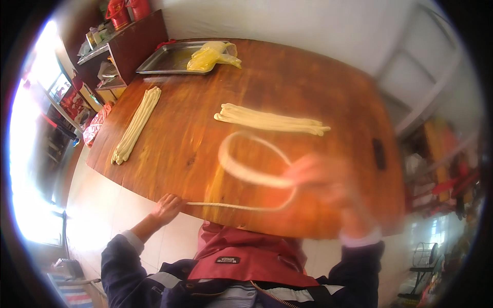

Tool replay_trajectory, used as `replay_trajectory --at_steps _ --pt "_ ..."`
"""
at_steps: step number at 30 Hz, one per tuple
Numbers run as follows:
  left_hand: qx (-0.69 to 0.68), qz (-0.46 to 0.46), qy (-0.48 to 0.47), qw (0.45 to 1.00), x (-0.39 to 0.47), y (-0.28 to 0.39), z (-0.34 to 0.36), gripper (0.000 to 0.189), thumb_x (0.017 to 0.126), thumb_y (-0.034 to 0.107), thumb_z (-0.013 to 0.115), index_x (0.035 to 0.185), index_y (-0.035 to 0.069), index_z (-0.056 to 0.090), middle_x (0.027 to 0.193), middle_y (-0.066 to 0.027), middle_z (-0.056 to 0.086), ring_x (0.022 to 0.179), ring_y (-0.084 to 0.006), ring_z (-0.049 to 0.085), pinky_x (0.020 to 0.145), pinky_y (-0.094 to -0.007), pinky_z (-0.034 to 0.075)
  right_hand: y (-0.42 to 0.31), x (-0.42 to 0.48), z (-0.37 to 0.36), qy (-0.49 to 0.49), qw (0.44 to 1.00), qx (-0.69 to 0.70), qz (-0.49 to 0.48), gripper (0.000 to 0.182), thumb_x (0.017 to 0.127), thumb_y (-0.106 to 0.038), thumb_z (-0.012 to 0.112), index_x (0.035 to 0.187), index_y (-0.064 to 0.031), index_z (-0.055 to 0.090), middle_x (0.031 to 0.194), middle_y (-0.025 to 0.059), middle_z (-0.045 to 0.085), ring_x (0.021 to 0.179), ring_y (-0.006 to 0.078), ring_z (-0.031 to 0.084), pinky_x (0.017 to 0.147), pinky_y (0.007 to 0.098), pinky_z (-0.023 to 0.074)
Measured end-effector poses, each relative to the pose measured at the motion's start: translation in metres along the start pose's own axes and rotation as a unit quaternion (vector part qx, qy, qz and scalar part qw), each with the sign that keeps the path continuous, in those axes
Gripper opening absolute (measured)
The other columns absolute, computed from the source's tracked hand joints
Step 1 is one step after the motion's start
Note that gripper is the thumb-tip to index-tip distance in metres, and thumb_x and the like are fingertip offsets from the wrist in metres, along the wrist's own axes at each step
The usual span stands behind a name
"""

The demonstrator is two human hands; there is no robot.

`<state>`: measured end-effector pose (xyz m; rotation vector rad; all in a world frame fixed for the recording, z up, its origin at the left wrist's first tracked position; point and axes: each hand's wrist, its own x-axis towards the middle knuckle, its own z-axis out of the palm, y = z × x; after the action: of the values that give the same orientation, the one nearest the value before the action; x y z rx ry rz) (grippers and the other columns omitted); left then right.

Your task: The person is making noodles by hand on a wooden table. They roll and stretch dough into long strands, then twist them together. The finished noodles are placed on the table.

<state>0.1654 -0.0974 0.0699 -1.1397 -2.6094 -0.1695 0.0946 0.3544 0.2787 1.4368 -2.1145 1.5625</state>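
A long rope of pale dough [246,177] runs between my hands over the wooden table [185,134]. At the table's front edge, my left hand [169,206] is closed on one thin end of it. My right hand [319,175], blurred by motion, grips the rope on the right, where it bends into a large loop. That loop is blurred too, and the fingers cannot be made out. Beyond the loop lies a bundle of several dough strands [269,119] side by side. A second dough bundle [136,125] rests slantwise near the table's left edge.
At the back left, a metal tray [165,57] carries a yellow plastic bag [212,56]. A dark cabinet [138,50] with red thermoses [117,15] adjoins that corner. A white wall [289,27] borders the far side. The table's right part has a dark slot [379,154].
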Motion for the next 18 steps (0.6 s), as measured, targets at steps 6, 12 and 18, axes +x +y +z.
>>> replay_trajectory --at_steps 6,12,18 --pt "-0.075 -0.104 0.078 0.989 0.07 -0.017 0.066 0.014 0.066 0.006 0.064 0.081 0.007 0.062 0.087 -0.01 0.057 0.082 -0.0253 0.058 0.069 -0.0376 0.047 0.167 -0.129 0.108 -0.102 0.942 -0.282 0.147 0.012 0.086 -0.016 0.062 0.095 -0.0076 0.064 0.084 0.0089 0.064 0.082 0.0283 0.061 0.073 0.0408 0.0476" --pt "-0.103 -0.493 0.086 0.86 0.138 -0.043 0.073 0.01 0.077 0.004 0.059 0.087 0.006 0.061 0.092 -0.0135 0.06 0.092 -0.0316 0.058 0.08 -0.0408 0.047 0.169 -0.134 0.107 0.124 0.778 -0.335 0.517 0.019 0.085 -0.02 0.063 0.098 -0.0061 0.059 0.085 0.0139 0.063 0.08 0.0319 0.061 0.064 0.0433 0.0491" --pt "-0.139 -0.596 0.194 0.767 0.09 -0.112 0.097 0.015 0.079 0.007 0.057 0.092 0.004 0.063 0.096 -0.0162 0.06 0.093 -0.0316 0.058 0.078 -0.0427 0.047 0.173 -0.15 0.127 0.114 0.794 -0.433 0.411 0.015 0.085 -0.015 0.058 0.096 -0.0055 0.056 0.084 0.0149 0.057 0.076 0.0356 0.059 0.062 0.0469 0.0476"
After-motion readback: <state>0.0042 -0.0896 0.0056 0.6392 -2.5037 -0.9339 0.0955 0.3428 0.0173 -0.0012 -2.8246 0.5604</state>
